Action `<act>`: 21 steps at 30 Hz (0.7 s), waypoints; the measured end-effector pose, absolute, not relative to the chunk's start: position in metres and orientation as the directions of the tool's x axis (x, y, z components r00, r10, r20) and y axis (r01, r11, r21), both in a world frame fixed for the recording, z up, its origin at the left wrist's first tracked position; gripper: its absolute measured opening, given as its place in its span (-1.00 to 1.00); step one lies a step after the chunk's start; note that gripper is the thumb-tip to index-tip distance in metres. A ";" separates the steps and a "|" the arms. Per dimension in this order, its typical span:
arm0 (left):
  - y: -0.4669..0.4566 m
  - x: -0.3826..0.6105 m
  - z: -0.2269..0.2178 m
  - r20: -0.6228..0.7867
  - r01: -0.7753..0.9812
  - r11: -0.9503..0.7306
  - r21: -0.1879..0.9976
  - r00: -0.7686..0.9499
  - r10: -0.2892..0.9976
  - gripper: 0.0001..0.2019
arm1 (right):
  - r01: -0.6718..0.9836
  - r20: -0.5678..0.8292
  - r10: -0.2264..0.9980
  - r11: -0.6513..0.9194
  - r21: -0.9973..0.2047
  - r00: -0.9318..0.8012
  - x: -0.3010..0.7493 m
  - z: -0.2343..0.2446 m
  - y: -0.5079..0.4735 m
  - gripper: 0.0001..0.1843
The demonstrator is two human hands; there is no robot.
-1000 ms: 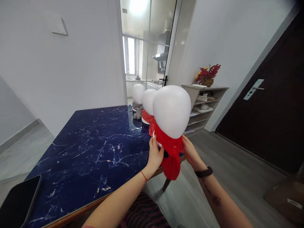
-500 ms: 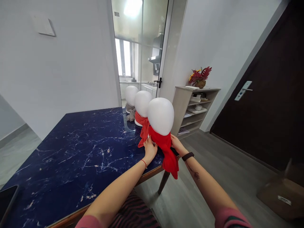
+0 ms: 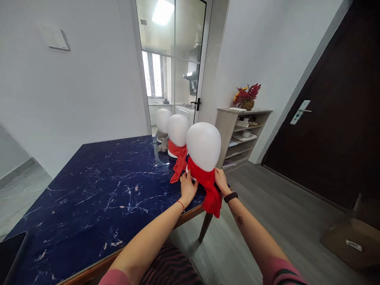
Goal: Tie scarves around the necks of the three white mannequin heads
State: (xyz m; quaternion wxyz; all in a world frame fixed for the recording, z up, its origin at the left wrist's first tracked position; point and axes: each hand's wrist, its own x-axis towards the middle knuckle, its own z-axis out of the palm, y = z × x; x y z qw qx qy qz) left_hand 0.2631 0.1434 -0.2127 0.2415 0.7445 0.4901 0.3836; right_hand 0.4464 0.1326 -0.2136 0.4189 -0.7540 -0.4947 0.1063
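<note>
The nearest white mannequin head [image 3: 203, 144] stands near the table's corner with a bright red scarf [image 3: 204, 178] round its neck, the ends hanging past the table edge. My left hand [image 3: 188, 189] grips the left side of its base, thumb and fingers at the white rim below the scarf. On the opposite side my right hand [image 3: 221, 181] is curled against the base and scarf, its fingertips partly hidden. Behind it stand a second mannequin head [image 3: 178, 130] wearing a coral-red scarf [image 3: 179, 158] and a third mannequin head [image 3: 163, 120] with a grey scarf [image 3: 162, 144].
The heads line the right side of a dark blue marbled table [image 3: 97, 190]. A black-screened device [image 3: 12, 253] lies at its left front. Beyond are a glass door [image 3: 170, 71], a shelf unit [image 3: 246, 130] with a plant, a dark door [image 3: 323, 118] and a cardboard box [image 3: 350, 241].
The nearest head has shifted slightly right and sits a little more upright, both hands staying at its base. The hanging scarf ends have moved up slightly. The view has turned a little.
</note>
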 end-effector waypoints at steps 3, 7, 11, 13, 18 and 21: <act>0.141 0.264 -0.214 0.352 0.598 -0.419 0.683 0.233 0.906 -0.42 | 0.666 0.266 0.815 -0.184 -0.723 0.514 0.447 -0.217 0.129 -0.54; 0.143 0.266 -0.216 0.357 0.634 -0.393 0.666 0.191 0.914 -0.44 | 0.658 0.255 0.812 -0.198 -0.726 0.525 0.443 -0.220 0.136 -0.61; 0.146 0.267 -0.216 0.363 0.611 -0.391 0.688 0.177 0.915 -0.42 | 0.624 0.249 0.796 -0.196 -0.757 0.552 0.438 -0.222 0.141 -0.67; 0.147 0.267 -0.216 0.366 0.585 -0.402 0.704 0.185 0.912 -0.41 | 0.597 0.257 0.779 -0.182 -0.781 0.572 0.438 -0.222 0.142 -0.69; 0.143 0.247 -0.216 0.395 0.476 -0.482 0.736 0.276 0.876 -0.39 | 0.477 0.295 0.656 -0.113 -0.872 0.695 0.448 -0.215 0.136 -0.61; 0.122 0.204 -0.221 0.405 0.437 -0.520 0.734 0.332 0.852 -0.41 | 0.390 0.303 0.507 -0.071 -0.918 0.807 0.436 -0.211 0.115 -0.49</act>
